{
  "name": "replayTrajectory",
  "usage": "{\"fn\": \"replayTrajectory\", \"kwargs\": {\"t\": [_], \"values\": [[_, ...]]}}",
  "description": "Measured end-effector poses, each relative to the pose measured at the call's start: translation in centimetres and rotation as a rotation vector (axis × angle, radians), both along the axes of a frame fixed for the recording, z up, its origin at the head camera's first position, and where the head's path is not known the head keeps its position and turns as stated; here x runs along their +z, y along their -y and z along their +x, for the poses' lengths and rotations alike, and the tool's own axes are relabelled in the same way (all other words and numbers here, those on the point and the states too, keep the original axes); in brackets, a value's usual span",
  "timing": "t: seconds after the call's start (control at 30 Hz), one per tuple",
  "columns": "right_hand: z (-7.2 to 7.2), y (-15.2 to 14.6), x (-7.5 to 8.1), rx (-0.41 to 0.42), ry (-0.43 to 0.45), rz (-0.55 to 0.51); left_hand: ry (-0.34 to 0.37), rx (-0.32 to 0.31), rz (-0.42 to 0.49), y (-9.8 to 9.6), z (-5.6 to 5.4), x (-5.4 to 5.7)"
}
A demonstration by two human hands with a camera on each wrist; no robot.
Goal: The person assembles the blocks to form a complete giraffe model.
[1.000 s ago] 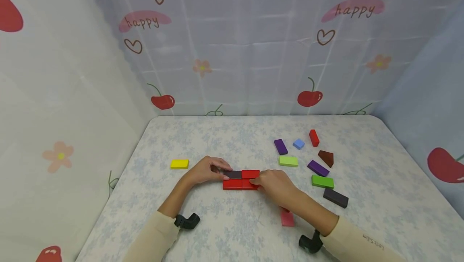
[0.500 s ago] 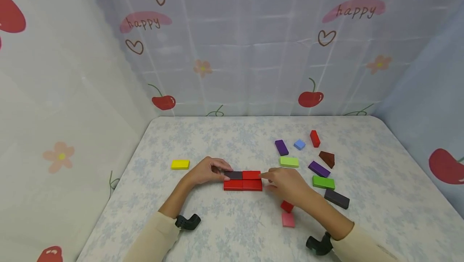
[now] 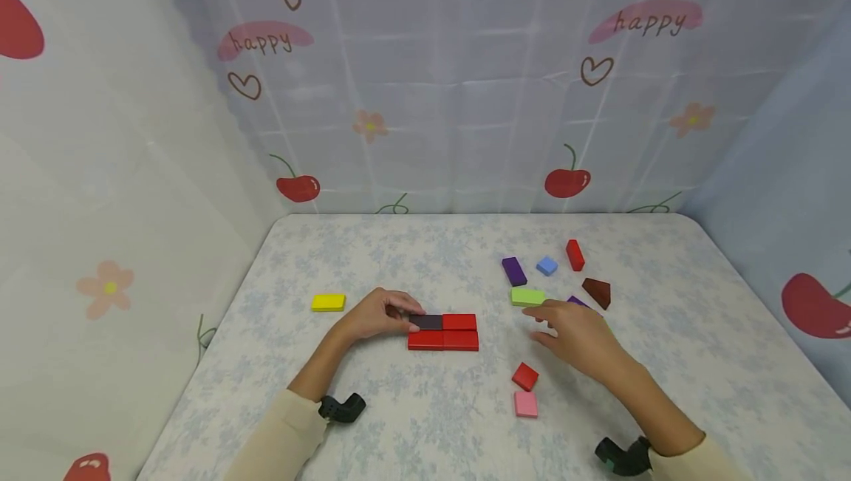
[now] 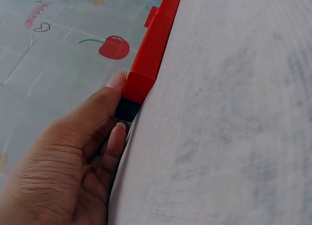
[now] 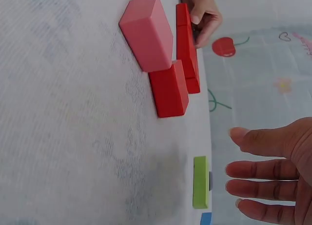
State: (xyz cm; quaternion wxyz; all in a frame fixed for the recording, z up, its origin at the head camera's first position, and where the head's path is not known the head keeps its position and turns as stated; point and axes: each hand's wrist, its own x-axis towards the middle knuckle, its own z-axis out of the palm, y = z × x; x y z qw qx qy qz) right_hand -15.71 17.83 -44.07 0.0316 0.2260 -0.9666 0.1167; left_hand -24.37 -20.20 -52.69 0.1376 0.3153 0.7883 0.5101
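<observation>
The dark block (image 3: 426, 322) lies against red blocks (image 3: 460, 340) on the tabletop (image 3: 372, 252), pinched by the left hand's (image 3: 380, 315) fingers; a light, steady pinch should keep them aligned; the right hand (image 3: 577, 333), fingers loosely spread and holding nothing, hovers near the lime block (image 3: 527, 296).

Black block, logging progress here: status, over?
Left hand pinching black block beside red blocks; right hand holding nothing; loose pink block to the right, not blocking.
</observation>
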Motion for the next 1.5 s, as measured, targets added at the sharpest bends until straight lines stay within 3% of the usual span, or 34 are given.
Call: {"fn": "replayTrajectory", "kwargs": {"t": [0.4,0.73,1.0,1.23,1.5], "values": [[1.5,-4.4,-0.9,-0.097,0.027,-0.051,0.002,-0.003,0.001,0.1,0.1,0.1],[1.6,-6.9,-1.3,-0.15,0.064,-0.035,-0.011,-0.017,0.012,0.2,0.0,-0.3],[1.0,-7.2,-1.3,-0.16,0.099,0.025,0.014,-0.008,0.014,-0.1,0.2,-0.1],[0.4,-6.6,-1.8,-0.123,0.069,0.083,0.0,-0.012,0.01,-0.1,0.1,0.0],[-0.5,-4.5,-1.9,-0.082,0.104,0.006,-0.008,-0.002,0.002,0.2,-0.2,-0.2]]}}
